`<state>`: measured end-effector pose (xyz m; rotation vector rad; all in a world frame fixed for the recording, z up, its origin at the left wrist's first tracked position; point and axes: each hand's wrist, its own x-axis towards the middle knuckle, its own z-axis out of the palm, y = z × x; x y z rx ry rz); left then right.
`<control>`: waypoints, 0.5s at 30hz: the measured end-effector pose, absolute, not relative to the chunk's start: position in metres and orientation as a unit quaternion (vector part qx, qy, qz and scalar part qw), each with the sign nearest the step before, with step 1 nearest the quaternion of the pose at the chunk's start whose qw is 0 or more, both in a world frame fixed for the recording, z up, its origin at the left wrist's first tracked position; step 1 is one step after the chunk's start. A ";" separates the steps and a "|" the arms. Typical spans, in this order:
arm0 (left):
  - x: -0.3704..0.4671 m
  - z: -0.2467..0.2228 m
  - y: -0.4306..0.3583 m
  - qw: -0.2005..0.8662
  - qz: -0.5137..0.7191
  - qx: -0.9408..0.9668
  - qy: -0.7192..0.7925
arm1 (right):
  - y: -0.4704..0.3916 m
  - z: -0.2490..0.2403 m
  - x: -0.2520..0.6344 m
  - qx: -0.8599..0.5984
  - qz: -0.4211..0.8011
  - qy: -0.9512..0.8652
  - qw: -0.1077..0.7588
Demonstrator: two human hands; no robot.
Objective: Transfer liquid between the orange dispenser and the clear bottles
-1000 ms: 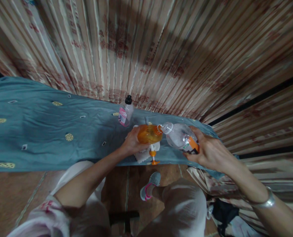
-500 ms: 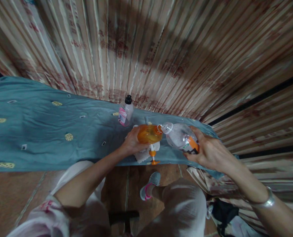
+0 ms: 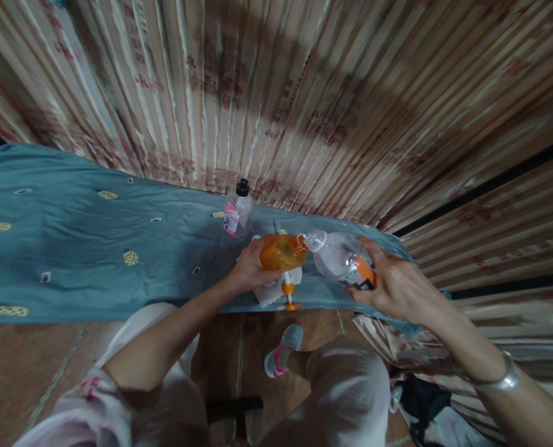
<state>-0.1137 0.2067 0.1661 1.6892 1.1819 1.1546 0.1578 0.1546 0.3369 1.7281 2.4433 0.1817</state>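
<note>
My left hand (image 3: pixel 248 268) is wrapped round an orange bottle (image 3: pixel 281 252), which lies tilted with its neck pointing right. Its neck meets the mouth of a clear plastic bottle (image 3: pixel 339 256) that bears an orange label. Around the base of that clear bottle my right hand (image 3: pixel 386 279) is closed. Below the orange bottle, an orange and white pump top (image 3: pixel 289 294) lies at the front edge, partly over a white cloth or tissue (image 3: pixel 268 294). Whether liquid passes between the two necks is too small to make out.
A clear bottle with black cap and pink label (image 3: pixel 238 211) stands behind my left hand. The surface is draped in teal patterned cloth (image 3: pixel 85 242). A pleated curtain (image 3: pixel 267 93) hangs along the back and right. Dark items (image 3: pixel 423 400) lie low at right.
</note>
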 end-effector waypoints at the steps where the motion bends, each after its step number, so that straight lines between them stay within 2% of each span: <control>1: -0.113 0.166 0.207 0.377 0.453 0.661 0.464 | 0.154 0.337 0.158 0.574 0.059 0.814 0.070; 15: -0.112 0.166 0.208 0.368 0.451 0.665 0.468 | 0.156 0.332 0.162 0.564 0.071 0.822 0.026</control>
